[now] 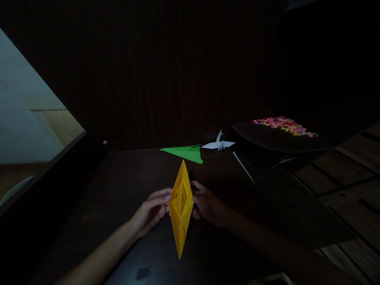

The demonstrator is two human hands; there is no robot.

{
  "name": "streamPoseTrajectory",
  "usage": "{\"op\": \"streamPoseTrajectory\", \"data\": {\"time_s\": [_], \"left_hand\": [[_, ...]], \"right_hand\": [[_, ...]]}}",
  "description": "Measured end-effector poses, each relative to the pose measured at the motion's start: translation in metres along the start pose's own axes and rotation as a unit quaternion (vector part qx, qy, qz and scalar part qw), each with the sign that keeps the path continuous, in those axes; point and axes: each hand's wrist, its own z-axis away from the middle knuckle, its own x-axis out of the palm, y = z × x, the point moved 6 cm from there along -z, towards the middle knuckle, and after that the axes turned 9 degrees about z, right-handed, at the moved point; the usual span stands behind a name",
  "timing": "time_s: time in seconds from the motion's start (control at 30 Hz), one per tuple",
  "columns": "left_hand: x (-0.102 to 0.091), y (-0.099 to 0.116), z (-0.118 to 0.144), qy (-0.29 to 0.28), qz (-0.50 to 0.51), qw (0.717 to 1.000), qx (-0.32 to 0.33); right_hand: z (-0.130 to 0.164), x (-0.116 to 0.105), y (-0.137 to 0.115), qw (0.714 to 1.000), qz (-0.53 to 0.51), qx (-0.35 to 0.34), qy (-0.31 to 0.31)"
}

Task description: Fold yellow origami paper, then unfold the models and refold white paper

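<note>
Head view, dim light. Nearest me, close to the near edge of the dark wooden table [124, 186], a long yellow folded paper [181, 208] stands in a narrow diamond shape, one tip pointing toward me and the other away. My left hand [151, 211] comes in from the near left edge; its fingers [166, 196] are closed lightly against the left edge of the yellow paper at its widest part. My right hand [206, 206] comes in from the right; its fingers [196, 186] pinch the right edge of the same paper at the same height. Both hands thus grip the paper between them, roughly at the middle of the table's width. A small dark mark [143, 273] shows on the table surface just in front of the paper's near tip.

Farther off, toward the far edge, a green folded paper [187, 152] lies flat, well apart from my hands. Just beside it to the right sits a white paper crane [219, 144]. At the far right corner a dark tray [273, 138] carries a heap of small multicoloured pieces [285, 124]; what they are I cannot tell.
</note>
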Motion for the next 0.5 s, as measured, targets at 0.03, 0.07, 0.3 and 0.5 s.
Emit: {"op": "streamPoseTrajectory", "data": {"time_s": [0.03, 0.07, 0.3, 0.5], "left_hand": [[-0.0002, -0.0001, -0.0002, -0.004, -0.001, 1.0, 0.002], [-0.0005, -0.0003, -0.0003, -0.007, -0.002, 1.0, 0.003], [-0.0024, -0.0006, -0.0014, -0.031, -0.007, 0.999, 0.013], [-0.002, 0.0003, -0.0016, -0.031, -0.015, 0.999, 0.016]], "right_hand": [[-0.0001, -0.0007, 0.0002, 1.0, -0.002, 0.0, 0.003], [-0.0002, -0.0013, 0.0004, 1.0, -0.005, -0.002, 0.006], [-0.0011, -0.0019, 0.0011, 1.0, -0.004, -0.012, 0.009], [-0.0023, -0.0032, 0.0003, 0.999, 0.005, -0.029, 0.021]]}}
